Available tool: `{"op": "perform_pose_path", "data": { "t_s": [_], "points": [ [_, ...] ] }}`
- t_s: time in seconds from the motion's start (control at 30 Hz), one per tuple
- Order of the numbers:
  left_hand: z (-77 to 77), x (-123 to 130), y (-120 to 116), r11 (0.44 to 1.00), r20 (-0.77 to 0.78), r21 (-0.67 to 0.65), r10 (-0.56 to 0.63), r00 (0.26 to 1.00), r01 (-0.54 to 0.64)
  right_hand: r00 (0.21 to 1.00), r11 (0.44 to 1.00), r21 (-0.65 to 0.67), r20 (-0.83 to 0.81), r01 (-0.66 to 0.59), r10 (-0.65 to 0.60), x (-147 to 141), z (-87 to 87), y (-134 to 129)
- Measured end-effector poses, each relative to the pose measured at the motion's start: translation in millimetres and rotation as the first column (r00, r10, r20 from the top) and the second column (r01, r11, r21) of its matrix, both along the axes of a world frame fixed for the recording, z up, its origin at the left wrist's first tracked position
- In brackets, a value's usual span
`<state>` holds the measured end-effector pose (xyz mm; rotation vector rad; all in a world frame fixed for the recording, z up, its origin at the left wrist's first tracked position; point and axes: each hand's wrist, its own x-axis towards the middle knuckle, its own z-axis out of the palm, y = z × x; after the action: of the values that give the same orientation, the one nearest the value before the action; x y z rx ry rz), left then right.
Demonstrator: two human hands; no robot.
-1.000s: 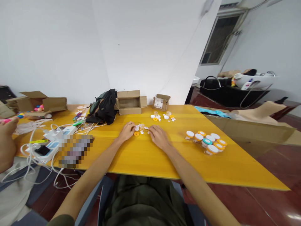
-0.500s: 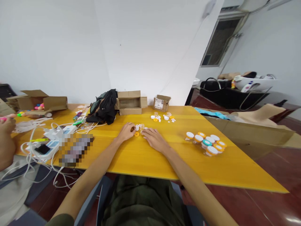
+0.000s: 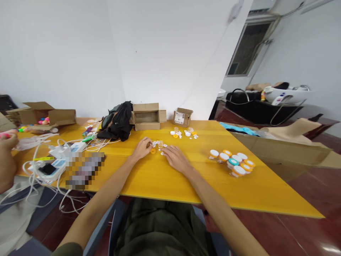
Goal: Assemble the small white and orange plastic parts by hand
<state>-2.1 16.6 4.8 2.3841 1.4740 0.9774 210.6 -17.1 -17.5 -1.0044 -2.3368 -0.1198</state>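
Left hand (image 3: pixel 142 148), right hand (image 3: pixel 176 157): bent fingers (image 3: pixel 168 150), couldn't tell grip.
Clear cup (image 3: pixel 160 144): stood back from counter (image 3: pixel 160 181) front edge; risked tipping if nudged.

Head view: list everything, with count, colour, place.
Table: one, yellow, centre
Cup: one, clear, mid-table
Disc: one, orange, left of cup
White pieces: several, white, beside cup
Loose parts: two groups, white-orange, behind cup
Lidded jars: nine visible, white, orange, teal, table's right
Cardboard boxes: four-plus, brown, back and right
Bag: one, black-green, back left
Power strip: at least one, white, left
Basin: one, white, far right
Co-worker's hand: one, bare, left edge
Left hand: one, bare, at white pieces
Right hand: one, bare, right of cup
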Motion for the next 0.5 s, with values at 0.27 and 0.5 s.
{"op": "perform_pose_path", "data": {
  "t_s": [0.27,0.5],
  "points": [
    [5.2,-7.2,-8.5,0.993,-0.139,-0.077,-0.098,0.985,0.088,0.976,0.980,-0.036,-0.091,0.196,-0.199,1.4,-0.8,4.0],
    [0.6,-3.2,-7.3,0.986,-0.037,-0.134,-0.105,0.994,0.099,0.944,0.953,-0.074,-0.134,0.294,-0.301,3.6,-0.6,6.7]
  ]
}}
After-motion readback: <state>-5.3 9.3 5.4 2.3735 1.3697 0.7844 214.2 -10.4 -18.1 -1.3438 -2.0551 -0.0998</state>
